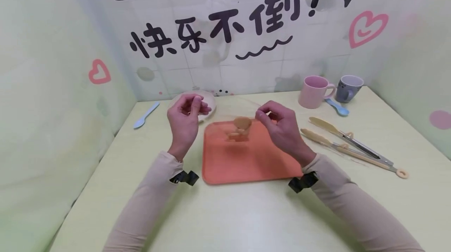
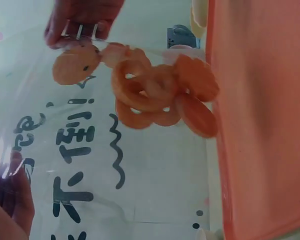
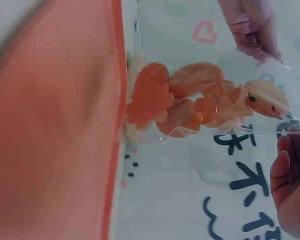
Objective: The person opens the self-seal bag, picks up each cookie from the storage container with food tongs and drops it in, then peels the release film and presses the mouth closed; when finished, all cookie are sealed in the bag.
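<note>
A clear plastic bag (image 3: pixel 245 72) hangs between my two hands, above the orange tray (image 1: pixel 232 165). Inside are several orange-brown pieces shaped like bread and pastries, among them a ring-shaped twist (image 2: pixel 140 92) and a rounded piece with dark eye-like spots (image 3: pixel 267 97). At the bag's upper left, my left hand (image 1: pixel 184 120) pinches the film between thumb and fingers. My right hand (image 1: pixel 282 128) pinches the opposite upper side. In the head view the film is almost invisible, and the pieces show as a small cluster over the tray's back part.
Behind my left hand lies a pale plate (image 1: pixel 209 99), with a blue spoon (image 1: pixel 146 115) to its left. A pink mug (image 1: pixel 314 93), a grey-purple mug (image 1: pixel 349 88) and another blue spoon (image 1: pixel 338 107) stand or lie back right. Tongs (image 1: pixel 352 150) lie right of the tray.
</note>
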The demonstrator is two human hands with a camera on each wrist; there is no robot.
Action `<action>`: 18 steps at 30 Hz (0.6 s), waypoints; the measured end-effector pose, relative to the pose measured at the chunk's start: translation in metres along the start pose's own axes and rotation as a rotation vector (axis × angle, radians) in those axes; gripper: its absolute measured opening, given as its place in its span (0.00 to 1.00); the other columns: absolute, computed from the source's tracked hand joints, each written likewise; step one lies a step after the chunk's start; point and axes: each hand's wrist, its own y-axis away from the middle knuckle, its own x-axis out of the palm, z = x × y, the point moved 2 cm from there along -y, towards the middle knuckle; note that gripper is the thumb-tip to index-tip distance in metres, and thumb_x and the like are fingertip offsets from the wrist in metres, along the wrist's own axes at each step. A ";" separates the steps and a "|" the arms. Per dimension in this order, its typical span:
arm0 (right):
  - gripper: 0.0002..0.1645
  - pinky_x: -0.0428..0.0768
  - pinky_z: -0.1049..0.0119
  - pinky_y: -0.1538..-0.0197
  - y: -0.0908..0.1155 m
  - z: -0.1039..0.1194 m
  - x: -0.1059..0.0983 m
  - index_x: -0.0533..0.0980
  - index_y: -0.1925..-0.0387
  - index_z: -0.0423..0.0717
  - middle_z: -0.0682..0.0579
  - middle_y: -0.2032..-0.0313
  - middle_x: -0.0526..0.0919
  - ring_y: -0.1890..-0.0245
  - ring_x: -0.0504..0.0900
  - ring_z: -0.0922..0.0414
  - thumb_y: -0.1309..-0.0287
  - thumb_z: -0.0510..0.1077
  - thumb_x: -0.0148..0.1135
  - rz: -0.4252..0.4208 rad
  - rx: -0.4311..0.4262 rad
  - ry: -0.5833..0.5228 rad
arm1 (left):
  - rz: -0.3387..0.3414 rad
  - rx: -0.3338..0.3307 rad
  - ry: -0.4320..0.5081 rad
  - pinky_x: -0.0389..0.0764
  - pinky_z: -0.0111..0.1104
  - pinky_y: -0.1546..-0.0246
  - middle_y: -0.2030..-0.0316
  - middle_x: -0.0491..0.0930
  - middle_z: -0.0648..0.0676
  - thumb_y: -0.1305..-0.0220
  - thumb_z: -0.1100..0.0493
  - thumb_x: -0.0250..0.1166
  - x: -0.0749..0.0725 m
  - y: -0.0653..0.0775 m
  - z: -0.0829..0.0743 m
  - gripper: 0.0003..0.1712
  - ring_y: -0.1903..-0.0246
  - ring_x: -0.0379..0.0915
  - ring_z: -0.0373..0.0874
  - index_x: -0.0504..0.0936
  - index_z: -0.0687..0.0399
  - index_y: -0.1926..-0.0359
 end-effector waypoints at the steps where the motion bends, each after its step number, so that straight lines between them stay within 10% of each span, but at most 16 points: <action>1: 0.06 0.78 0.75 0.66 -0.001 0.003 -0.003 0.81 0.69 0.38 0.47 0.71 0.82 0.70 0.78 0.59 0.34 0.33 0.61 -0.007 -0.053 0.021 | 0.003 -0.003 0.017 0.89 0.33 0.67 0.73 0.85 0.41 0.30 0.60 0.63 0.002 0.002 0.002 0.15 0.73 0.85 0.34 0.80 0.74 0.58; 4: 0.07 0.79 0.75 0.71 -0.003 0.007 -0.013 0.80 0.70 0.36 0.46 0.75 0.80 0.77 0.76 0.61 0.36 0.29 0.61 -0.002 -0.121 0.033 | 0.028 -0.039 0.081 0.89 0.34 0.67 0.73 0.84 0.43 0.32 0.65 0.64 0.007 0.006 0.008 0.11 0.73 0.85 0.35 0.78 0.74 0.57; 9: 0.03 0.78 0.71 0.79 -0.003 0.004 -0.029 0.80 0.66 0.35 0.47 0.79 0.78 0.84 0.75 0.60 0.36 0.30 0.62 0.061 -0.004 0.009 | 0.101 -0.086 0.035 0.89 0.33 0.68 0.73 0.85 0.43 0.39 0.69 0.70 0.009 0.011 0.008 0.12 0.74 0.85 0.34 0.81 0.72 0.57; 13: 0.06 0.77 0.69 0.81 0.001 -0.001 -0.042 0.81 0.59 0.34 0.50 0.80 0.78 0.84 0.74 0.59 0.35 0.30 0.60 0.123 0.062 -0.089 | 0.255 -0.070 0.037 0.89 0.37 0.65 0.71 0.89 0.48 0.41 0.70 0.72 0.006 0.014 0.005 0.12 0.71 0.88 0.38 0.84 0.73 0.58; 18: 0.14 0.70 0.64 0.84 0.007 -0.005 -0.055 0.82 0.53 0.35 0.51 0.78 0.81 0.85 0.72 0.58 0.35 0.25 0.56 0.282 0.062 -0.371 | 0.484 -0.126 0.256 0.89 0.45 0.60 0.67 0.90 0.52 0.39 0.73 0.68 0.001 0.015 0.000 0.07 0.67 0.90 0.46 0.86 0.71 0.59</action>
